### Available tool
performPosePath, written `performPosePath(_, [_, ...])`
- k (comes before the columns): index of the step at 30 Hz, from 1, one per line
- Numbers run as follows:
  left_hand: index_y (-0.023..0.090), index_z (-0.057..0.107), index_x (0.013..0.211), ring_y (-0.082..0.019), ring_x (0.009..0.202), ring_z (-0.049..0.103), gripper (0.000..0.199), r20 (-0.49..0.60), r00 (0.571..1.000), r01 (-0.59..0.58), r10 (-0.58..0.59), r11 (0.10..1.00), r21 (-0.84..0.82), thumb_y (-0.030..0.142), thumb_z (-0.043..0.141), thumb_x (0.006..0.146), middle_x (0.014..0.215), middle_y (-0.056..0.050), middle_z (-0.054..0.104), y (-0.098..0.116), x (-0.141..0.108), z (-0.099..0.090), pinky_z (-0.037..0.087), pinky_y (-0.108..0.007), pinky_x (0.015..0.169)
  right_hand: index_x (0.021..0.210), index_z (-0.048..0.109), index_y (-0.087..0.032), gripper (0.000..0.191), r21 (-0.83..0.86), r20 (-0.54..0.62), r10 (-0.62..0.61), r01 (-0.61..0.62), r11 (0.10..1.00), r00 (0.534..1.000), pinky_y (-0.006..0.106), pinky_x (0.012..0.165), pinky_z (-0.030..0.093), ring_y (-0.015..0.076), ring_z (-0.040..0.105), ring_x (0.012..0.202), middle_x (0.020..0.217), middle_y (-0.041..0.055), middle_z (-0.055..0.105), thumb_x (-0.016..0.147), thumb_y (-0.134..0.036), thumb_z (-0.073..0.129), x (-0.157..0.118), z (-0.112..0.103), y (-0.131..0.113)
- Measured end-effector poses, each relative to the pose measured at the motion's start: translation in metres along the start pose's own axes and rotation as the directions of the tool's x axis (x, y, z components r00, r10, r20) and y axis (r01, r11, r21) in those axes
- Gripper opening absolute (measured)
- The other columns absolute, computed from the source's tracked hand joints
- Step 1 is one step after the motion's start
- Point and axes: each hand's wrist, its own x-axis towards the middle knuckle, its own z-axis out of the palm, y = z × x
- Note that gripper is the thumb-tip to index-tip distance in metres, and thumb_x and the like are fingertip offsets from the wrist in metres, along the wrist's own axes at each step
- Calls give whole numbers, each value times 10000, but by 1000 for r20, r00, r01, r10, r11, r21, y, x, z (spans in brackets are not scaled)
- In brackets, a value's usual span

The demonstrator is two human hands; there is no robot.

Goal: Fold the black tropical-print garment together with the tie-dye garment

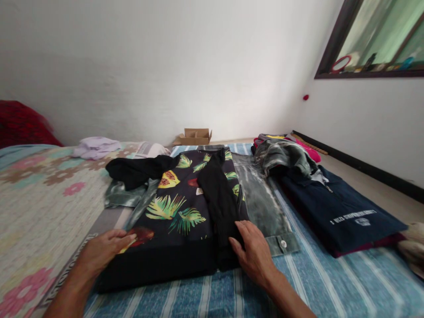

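A black long-sleeved top [180,214] with green leaves and papaya printed on it lies front and centre. Its right sleeve [217,198] is folded inward down the body, while the other sleeve [139,170] sticks out to the left. Beneath it is a grey washed-denim garment [263,194], which shows on both sides. My left hand [104,251] pinches the top's left edge, just above the plain black hem band; some fingers are hidden. At the right, my right hand [253,251] rests on the sleeve's cuff end, fingers stretched and thumb apart.
A dark navy folded garment [347,214] tops a pile at the right, with more clothes [285,150] behind it. A lilac cloth [96,147] lies on the flowered bedspread [43,198]. A cardboard box [197,136] stands by the wall. Blue striped bedding [318,282] lies underneath.
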Motion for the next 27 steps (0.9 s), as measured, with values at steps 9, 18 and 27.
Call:
performPosePath(9, [244, 621, 579, -270, 631, 616, 368, -27, 999, -44, 44, 999, 23, 585, 501, 513, 590, -18, 666, 1, -1, -3, 426, -322, 576, 1191, 573, -127, 358, 26, -8, -27, 27, 999, 1000, 434, 949, 454, 276, 548, 1105, 1164, 134, 614, 863, -259, 516, 0, 4, 3])
performPosePath(18, [230, 639, 644, -255, 691, 634, 411, 0, 1000, -25, 25, 999, 41, 595, 484, 533, 625, 8, 685, 0, -3, -4, 429, -292, 613, 1189, 572, -111, 357, 51, 14, -24, 23, 998, 1000, 453, 951, 446, 290, 534, 1115, 1176, 144, 604, 865, -249, 515, -1, 2, 3])
performPosePath(27, [229, 639, 663, -241, 707, 640, 403, 15, 999, -48, 47, 998, 39, 583, 466, 580, 649, 21, 697, -3, -2, -3, 411, -264, 609, 1127, 595, -148, 295, 72, -84, -45, 51, 996, 995, 442, 917, 437, 257, 567, 1014, 1084, 112, 635, 841, -202, 552, 0, 3, 1])
